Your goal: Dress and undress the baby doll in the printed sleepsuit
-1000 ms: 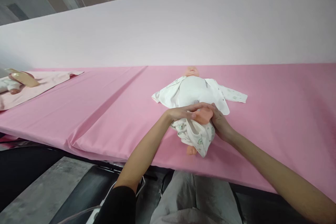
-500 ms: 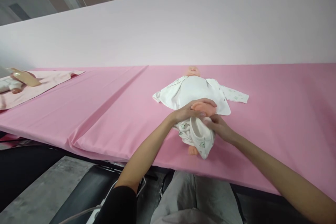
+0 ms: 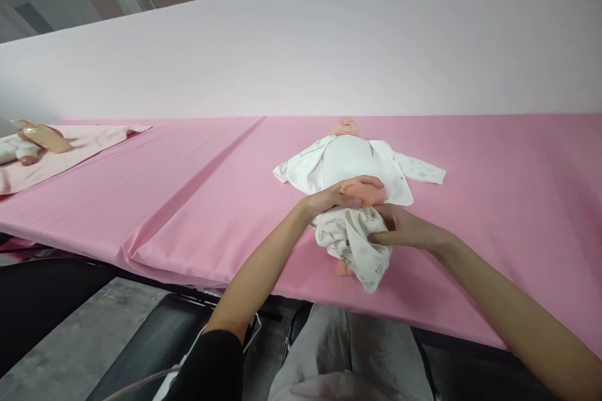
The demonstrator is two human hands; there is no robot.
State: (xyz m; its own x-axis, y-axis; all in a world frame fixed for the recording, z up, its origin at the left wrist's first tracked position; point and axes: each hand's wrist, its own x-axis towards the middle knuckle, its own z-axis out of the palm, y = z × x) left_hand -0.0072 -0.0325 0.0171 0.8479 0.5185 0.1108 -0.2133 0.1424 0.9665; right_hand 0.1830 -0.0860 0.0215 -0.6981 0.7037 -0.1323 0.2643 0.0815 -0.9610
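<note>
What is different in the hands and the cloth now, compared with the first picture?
The right hand has moved from beside the raised foot onto the patterned cloth and grips it; the cloth's hanging end has shifted slightly right and toward the person. The foot sits slightly higher in the picture. The left hand still holds it, and the white top stays in place.

The fingers of the left hand (image 3: 332, 198) wrap a smooth orange-pink doll foot (image 3: 365, 194) that looks like matt soft plastic or rubber. The right hand (image 3: 408, 225) pinches a crumpled white printed cloth garment (image 3: 350, 235), soft and matt. Beyond the fingers spreads a white long-sleeved cloth jacket (image 3: 394, 169), matt, lightly creased. Beneath them, the pink cloth table cover (image 3: 226, 200) looks smooth, with folds. Far to their left, a yellowish bottle (image 3: 48, 139) resembles glossy plastic.
</note>
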